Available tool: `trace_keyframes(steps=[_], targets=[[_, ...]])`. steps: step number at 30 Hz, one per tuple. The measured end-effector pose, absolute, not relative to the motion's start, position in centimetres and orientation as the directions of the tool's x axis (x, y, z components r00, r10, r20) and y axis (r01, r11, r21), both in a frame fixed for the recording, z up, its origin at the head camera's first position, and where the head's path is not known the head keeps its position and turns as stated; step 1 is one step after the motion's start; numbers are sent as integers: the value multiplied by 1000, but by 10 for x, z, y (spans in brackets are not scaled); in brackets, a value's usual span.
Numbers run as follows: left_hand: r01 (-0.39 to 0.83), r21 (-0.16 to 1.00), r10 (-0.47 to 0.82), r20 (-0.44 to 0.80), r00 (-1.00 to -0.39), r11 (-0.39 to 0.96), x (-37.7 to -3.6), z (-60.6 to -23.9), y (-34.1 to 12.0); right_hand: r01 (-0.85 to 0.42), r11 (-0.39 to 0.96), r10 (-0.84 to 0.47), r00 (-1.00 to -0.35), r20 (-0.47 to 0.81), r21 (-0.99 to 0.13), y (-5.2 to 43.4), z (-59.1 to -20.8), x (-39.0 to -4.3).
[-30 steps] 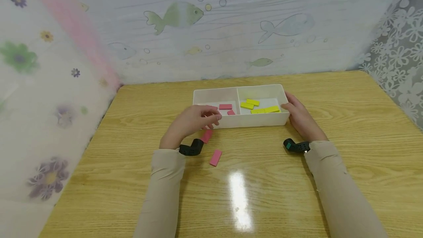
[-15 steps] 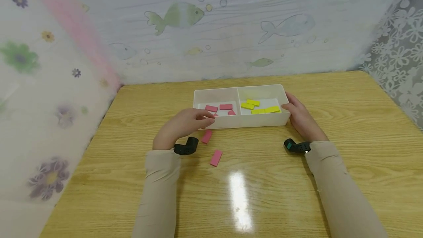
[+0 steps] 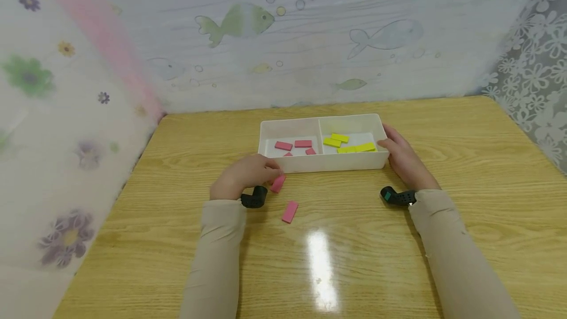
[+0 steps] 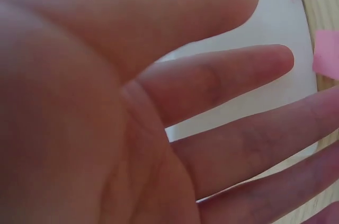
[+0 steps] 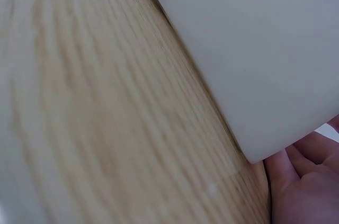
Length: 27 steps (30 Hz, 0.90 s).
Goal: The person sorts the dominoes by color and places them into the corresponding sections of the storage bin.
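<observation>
The left hand (image 3: 242, 177) lies low on the wooden table (image 3: 133, 220), just in front of the near left corner of the white tray (image 3: 328, 162). Its fingertips meet the near pink block (image 3: 278, 183), which sits immediately to the right of them and just in front of the tray wall. From the head view I cannot tell whether the fingers have closed on the block or only touch it; the left wrist view shows the fingers (image 4: 228, 75) fairly straight and spread, with a pink corner (image 4: 326, 52) at the far right edge, beyond the fingertips and not between them. So the hand reads as open, touching at most.

That block's long axis runs near to far, tipped a little to the right at its far end. A second pink block (image 3: 290, 211) lies loose on the table, nearer to the person and slightly right, well clear of the fingers and angled much the same way.

Inside the tray, the left compartment holds pink pieces (image 3: 303, 143) and the right one yellow pieces (image 3: 339, 138).

The right hand (image 3: 400, 157) rests against the tray's right end, fingers curved round its corner, steadying it; the right wrist view shows the palm (image 5: 304, 181) beside the tray's corner. The left hand is far nearer both loose blocks.
</observation>
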State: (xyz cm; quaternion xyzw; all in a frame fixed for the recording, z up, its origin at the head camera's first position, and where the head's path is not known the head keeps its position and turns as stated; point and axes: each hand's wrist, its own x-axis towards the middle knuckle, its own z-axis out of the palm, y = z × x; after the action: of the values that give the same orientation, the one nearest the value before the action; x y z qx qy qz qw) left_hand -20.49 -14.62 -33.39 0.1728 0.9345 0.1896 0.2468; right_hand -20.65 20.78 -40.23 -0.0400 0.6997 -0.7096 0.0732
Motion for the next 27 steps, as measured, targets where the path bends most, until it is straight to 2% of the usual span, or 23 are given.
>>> trace_keyframes(steps=[14, 27], targets=[[269, 369, 411, -390, -824, 889, -199, -338, -129, 42, -19, -170, -985, -38, -999, 207, -404, -208], [323, 366, 451, -351, -821, 873, -199, -345, -118, 56, -23, -162, -985, -52, -998, 208, -402, -206]])
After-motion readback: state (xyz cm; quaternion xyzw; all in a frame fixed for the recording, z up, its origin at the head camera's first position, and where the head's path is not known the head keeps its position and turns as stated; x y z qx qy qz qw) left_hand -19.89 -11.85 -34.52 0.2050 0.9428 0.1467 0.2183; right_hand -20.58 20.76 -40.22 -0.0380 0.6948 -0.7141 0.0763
